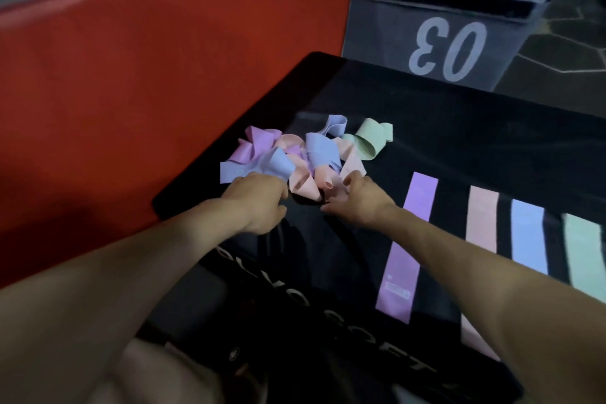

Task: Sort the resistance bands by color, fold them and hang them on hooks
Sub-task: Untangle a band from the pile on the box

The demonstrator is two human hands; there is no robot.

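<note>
A tangled pile of resistance bands in purple, pink, blue and green lies on a black padded box. My left hand grips a blue band at the pile's near left edge. My right hand pinches a pink band at the pile's near right. To the right, bands lie flat and side by side: a purple one, a pink one, a blue one and a green one. No hooks are in view.
A large red padded block stands close along the left side of the black box. Behind it sits a dark box marked "03". Dark tiled floor shows at the far right.
</note>
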